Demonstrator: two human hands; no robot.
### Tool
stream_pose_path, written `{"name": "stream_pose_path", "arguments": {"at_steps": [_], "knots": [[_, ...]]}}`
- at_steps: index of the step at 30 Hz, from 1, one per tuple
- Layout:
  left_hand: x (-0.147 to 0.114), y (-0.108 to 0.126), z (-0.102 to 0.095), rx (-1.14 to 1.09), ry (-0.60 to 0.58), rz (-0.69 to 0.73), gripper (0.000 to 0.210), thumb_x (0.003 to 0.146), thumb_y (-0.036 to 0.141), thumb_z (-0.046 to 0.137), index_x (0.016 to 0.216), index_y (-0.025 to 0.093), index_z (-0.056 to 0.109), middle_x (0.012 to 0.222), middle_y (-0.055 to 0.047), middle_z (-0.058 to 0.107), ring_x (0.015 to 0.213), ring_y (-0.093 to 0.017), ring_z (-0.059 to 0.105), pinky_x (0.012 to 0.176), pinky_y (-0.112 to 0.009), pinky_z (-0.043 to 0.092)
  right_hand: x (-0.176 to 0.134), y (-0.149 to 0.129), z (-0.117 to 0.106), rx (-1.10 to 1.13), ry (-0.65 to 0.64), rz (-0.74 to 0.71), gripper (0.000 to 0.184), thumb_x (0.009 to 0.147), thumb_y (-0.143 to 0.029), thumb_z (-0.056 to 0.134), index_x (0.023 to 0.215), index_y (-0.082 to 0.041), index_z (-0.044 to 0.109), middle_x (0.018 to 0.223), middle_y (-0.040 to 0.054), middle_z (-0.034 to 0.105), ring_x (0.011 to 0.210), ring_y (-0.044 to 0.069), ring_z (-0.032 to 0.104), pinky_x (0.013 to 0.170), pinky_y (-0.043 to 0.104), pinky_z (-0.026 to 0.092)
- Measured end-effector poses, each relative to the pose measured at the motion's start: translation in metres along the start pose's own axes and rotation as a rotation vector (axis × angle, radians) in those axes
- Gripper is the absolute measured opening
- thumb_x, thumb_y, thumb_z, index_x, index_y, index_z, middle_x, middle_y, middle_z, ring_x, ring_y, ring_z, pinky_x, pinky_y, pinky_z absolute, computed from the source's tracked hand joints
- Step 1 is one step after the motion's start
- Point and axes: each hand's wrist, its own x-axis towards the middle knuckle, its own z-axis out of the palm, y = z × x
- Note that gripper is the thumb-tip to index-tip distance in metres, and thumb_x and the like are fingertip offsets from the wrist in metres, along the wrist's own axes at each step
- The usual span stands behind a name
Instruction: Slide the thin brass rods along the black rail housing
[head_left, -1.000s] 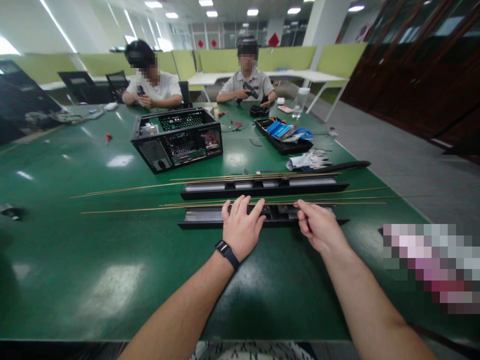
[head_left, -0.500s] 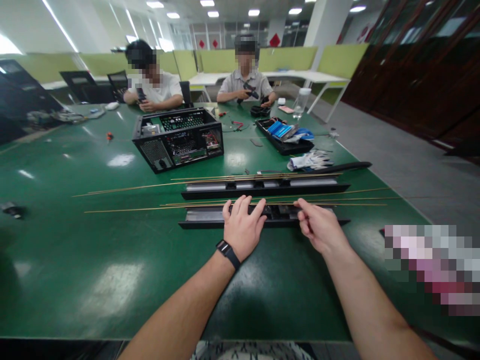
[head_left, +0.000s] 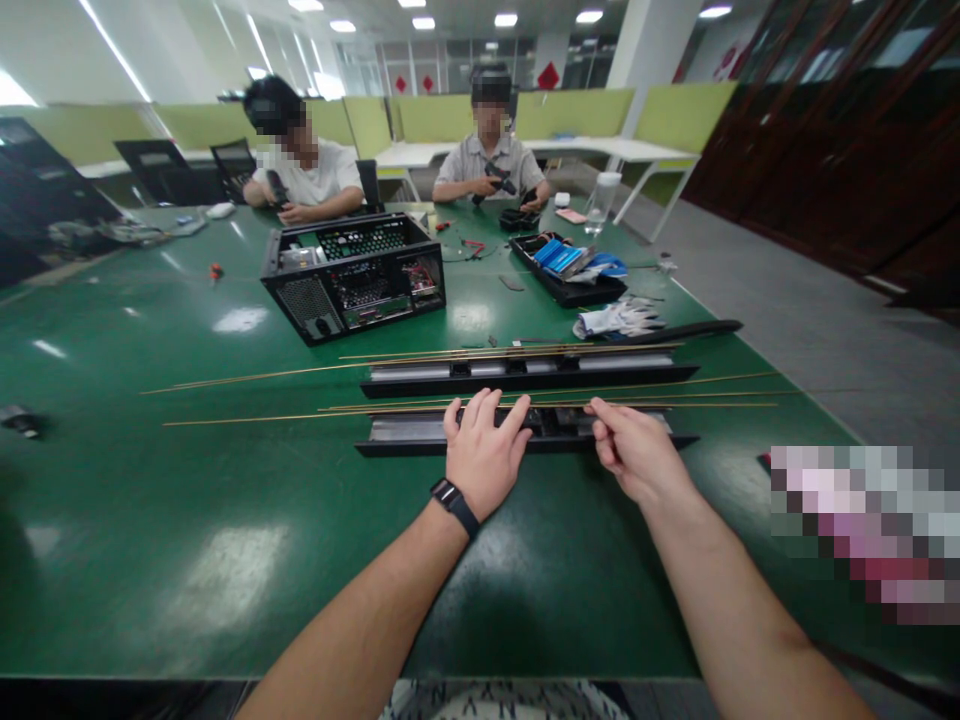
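My left hand (head_left: pixel 484 440) lies with its fingers spread over the near black strip (head_left: pixel 405 445), a long, narrow piece with a silvery inner face. Its fingertips rest at several thin brass-coloured rods (head_left: pixel 255 420) that run lengthwise across the strip and stick out past both ends. Farther right, my right hand (head_left: pixel 637 445) is closed, thumb and forefinger pinched at the rods above the same strip. The fingers partly hide the pinched spot. Just beyond lies a second black strip (head_left: pixel 525 380) of the same kind, with more thin rods on it.
An open black computer case (head_left: pixel 352 280) stands at the back left. Toward the back right are a black tray (head_left: pixel 570 285) with blue items, white gloves (head_left: pixel 619 318), a long dark curved piece (head_left: pixel 705 331) and a clear bottle (head_left: pixel 602 205). Two people sit across the green table (head_left: pixel 225 570).
My hands keep almost the same place and pose on the near strip and rods. Across the table, the person on the left has shifted the dark object in their hands slightly.
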Motion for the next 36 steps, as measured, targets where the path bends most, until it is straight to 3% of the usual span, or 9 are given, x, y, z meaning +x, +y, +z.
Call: {"name": "stream_pose_path", "arguments": {"at_steps": [19,25,36], "knots": [[0.0001,0.0000,0.0002,-0.017,-0.006,-0.009,0.039,0.098,0.040,0.049,0.137,0.039,0.054,0.140,-0.006,0.056,0.137,-0.025,0.043,0.117,-0.053,0.022,-0.0018,-0.0022,0.0008,-0.003,0.001,-0.025,0.033,0.076,-0.041,0.079,0.088,-0.013,0.068,0.054,-0.0024,0.057,0.028,0.005,0.038,0.023,0.016,0.017],[0.0003,0.0003,-0.0002,-0.013,-0.003,-0.011,0.039,0.098,0.040,0.048,0.137,0.039,0.054,0.140,-0.006,0.057,0.137,-0.025,0.043,0.117,-0.053,0.022,-0.0015,-0.0022,0.0028,-0.053,-0.012,-0.011,0.033,0.071,-0.040,0.083,0.075,-0.015,0.062,0.053,-0.0035,0.055,0.027,0.005,0.037,0.023,0.016,0.017],[0.0005,-0.0009,0.0009,-0.004,-0.017,-0.004,0.039,0.099,0.041,0.048,0.137,0.039,0.053,0.141,-0.006,0.056,0.138,-0.025,0.043,0.117,-0.053,0.022,-0.0003,0.0003,0.0017,0.045,0.012,-0.005,0.023,0.078,-0.032,0.078,0.081,-0.015,0.063,0.053,-0.0046,0.053,0.029,0.005,0.038,0.023,0.015,0.019]]}}
